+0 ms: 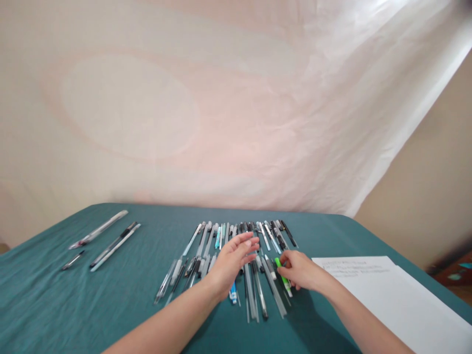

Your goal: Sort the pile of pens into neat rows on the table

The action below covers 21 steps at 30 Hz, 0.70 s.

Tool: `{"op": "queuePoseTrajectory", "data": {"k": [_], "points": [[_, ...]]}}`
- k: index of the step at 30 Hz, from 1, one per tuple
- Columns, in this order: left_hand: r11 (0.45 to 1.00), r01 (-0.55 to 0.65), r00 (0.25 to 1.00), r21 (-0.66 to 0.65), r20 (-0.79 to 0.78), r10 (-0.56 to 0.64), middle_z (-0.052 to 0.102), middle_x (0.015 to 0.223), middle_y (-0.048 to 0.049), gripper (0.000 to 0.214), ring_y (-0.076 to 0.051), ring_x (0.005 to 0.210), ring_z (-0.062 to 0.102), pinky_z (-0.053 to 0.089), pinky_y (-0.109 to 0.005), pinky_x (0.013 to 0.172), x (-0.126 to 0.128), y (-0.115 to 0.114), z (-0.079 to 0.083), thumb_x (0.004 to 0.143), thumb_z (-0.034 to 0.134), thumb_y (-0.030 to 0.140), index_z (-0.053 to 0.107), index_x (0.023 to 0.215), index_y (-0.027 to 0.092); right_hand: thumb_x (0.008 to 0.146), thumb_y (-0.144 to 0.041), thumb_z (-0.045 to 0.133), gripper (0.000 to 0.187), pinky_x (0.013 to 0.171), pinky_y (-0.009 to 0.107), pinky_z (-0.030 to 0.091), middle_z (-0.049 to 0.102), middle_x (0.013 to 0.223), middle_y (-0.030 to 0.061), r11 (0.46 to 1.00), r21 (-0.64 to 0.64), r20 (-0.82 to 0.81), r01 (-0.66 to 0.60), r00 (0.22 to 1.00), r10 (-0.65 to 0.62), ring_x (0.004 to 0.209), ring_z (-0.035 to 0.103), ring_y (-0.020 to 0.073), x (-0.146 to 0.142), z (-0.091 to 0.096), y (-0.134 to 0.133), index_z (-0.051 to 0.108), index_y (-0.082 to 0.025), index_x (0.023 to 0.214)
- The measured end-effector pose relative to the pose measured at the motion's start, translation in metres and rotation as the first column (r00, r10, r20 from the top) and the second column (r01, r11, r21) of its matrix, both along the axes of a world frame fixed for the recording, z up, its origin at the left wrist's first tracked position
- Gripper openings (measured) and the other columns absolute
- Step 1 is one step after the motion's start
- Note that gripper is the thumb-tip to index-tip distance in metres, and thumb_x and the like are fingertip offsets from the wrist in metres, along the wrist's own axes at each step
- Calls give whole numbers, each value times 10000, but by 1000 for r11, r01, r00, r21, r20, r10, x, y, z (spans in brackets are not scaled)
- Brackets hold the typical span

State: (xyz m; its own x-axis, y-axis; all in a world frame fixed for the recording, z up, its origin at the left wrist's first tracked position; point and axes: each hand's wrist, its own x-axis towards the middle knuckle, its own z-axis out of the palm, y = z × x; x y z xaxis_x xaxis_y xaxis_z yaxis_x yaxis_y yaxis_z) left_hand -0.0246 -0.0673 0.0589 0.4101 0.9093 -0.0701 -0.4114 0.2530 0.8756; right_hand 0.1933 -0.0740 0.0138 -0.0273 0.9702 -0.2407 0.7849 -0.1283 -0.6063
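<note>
Two rows of pens point(202, 241), mostly clear, grey and black, lie side by side on the dark green cloth. My right hand point(297, 269) is at the right end of the nearer row, its fingers closed on a bright green highlighter point(283, 279) that lies slanted among the pens. My left hand point(236, 263) is over the middle of the rows, fingers stretched out and apart with nothing in them. It hides some of the pens beneath. Just below it the end of a blue pen point(233, 294) shows.
On the left of the green-covered table point(155, 221) lie a long clear pen point(99, 228), a short dark pen point(73, 260) and a pair of pens point(115, 246). White paper sheets point(391, 295) with some writing lie at the right. A pale cloth point(236, 108) hangs behind.
</note>
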Motion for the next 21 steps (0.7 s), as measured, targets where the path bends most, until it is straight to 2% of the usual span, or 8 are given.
{"op": "queuePoseTrajectory", "data": {"k": [9,12,14,16,18,19,20,21], "points": [[981,-70,995,179,-61,82,577,1086,-118,312,-174,935,559,438,-305,784,-19,15,25,749,568,247,512,1042,158,742,-372,509,197,335,177,392,551,558,-12,1000,15,-12,-1,1000,1,409,539,110,-6,-5,-2,491,-178,775],[960,-74,972,269,-197,130,567,1089,-122,327,-172,890,568,448,-298,730,-33,29,30,752,548,268,494,1054,154,761,-472,457,299,346,185,394,547,547,0,1000,-12,-1,-9,1000,9,428,539,119,-3,-6,-1,502,-177,741],[926,-63,906,372,-368,210,551,1103,-133,363,-181,878,569,448,-310,728,-50,45,29,753,532,290,479,1080,143,771,-526,406,373,356,191,388,565,577,24,1000,-7,23,-17,1000,18,456,548,129,-1,-6,0,515,-174,714],[845,-34,724,534,-570,389,547,1103,-138,401,-189,892,561,426,-315,781,-75,63,25,739,538,302,480,1097,129,781,-564,350,440,378,200,380,578,590,43,999,22,63,-47,997,45,485,555,141,2,-5,2,524,-172,680],[763,52,410,644,-711,572,536,1123,-139,425,-210,976,528,379,-313,859,-106,81,20,728,549,321,494,1103,127,796,-576,298,487,425,217,386,590,588,56,995,45,101,-89,991,84,507,559,151,4,-4,3,526,-173,645],[761,68,202,645,-756,623,533,1131,-136,420,-222,1023,504,356,-316,887,-123,89,17,729,546,326,503,1101,137,802,-576,278,502,453,226,390,598,589,61,994,44,113,-105,989,99,515,563,156,6,-3,4,527,-174,635],[798,47,-11,600,-799,601,542,1119,-131,396,-232,1035,498,353,-328,889,-141,95,14,730,541,335,522,1082,154,806,-575,263,512,478,235,393,607,594,64,993,36,119,-114,987,109,520,566,160,7,-3,5,531,-175,632],[816,0,-97,578,-812,575,550,1089,-168,370,-271,1031,498,355,-373,878,-159,99,12,723,548,315,548,1040,125,808,-577,254,519,497,243,392,615,599,67,993,23,125,-117,986,113,522,569,164,7,-4,6,534,-176,633]]}}
